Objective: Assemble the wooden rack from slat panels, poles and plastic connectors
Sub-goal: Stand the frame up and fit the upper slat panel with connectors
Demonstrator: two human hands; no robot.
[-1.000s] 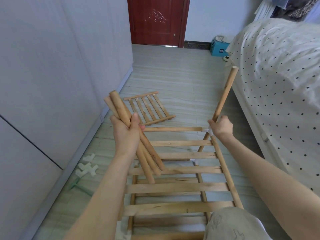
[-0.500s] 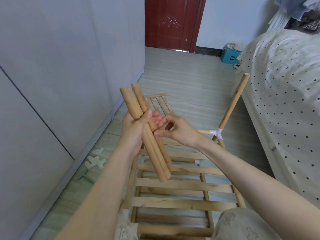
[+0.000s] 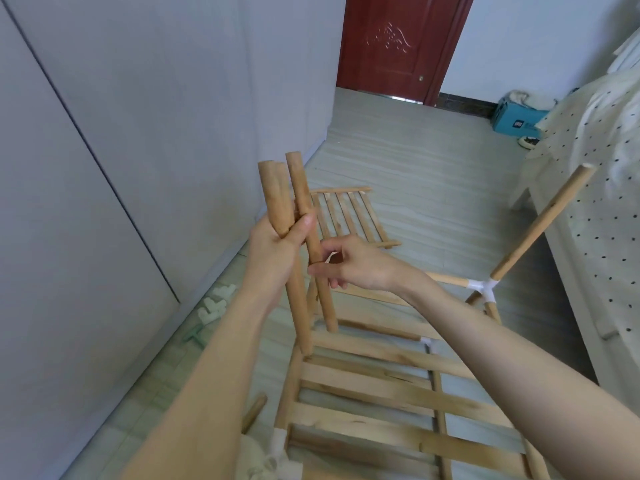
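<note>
Left hand (image 3: 277,251) grips the spare poles (image 3: 277,202); right hand (image 3: 349,265) is pinching one out, I reckon for the next connector (image 3: 483,287).

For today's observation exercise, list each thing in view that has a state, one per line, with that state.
Left hand: grips a bundle of poles, held upright.
Right hand: pinches one pole of the bundle.
Rack frame: partly assembled, tilted.
Corner pole: fitted in a white connector, slanting up.
Small panel: flat on the floor, unattached.
Loose connectors: on the floor by the wall.
Door: closed.
</note>
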